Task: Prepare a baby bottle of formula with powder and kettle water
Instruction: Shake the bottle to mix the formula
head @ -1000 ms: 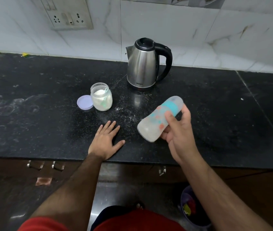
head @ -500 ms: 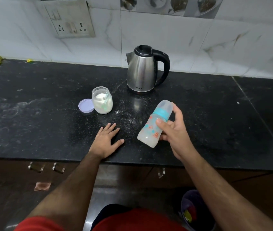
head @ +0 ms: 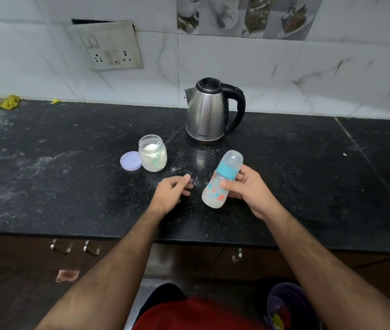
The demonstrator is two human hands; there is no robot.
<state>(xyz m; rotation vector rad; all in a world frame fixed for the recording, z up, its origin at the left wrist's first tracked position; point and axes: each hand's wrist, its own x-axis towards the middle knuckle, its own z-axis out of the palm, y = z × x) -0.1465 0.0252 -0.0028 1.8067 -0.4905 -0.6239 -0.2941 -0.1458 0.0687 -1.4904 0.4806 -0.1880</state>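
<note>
On the black counter (head: 46, 175), at the left of the group, a purple lid (head: 131, 161) lies flat and touches an open glass jar (head: 153, 156) with white powder and a scoop inside. The left hand (head: 171, 195) is over the counter near the bottle, its fingers loosely curled, and it holds nothing. Behind, near the wall, stands the steel kettle (head: 209, 111) with its lid closed. The right hand (head: 248, 189) grips the baby bottle (head: 220, 181) around its middle, tilted, with the blue collar and clear cap on. The liquid inside looks cloudy, so I judge the mixing step is in hand. The next move probably needs a firm grip on the closed bottle to shake it, or setting it upright.
</note>
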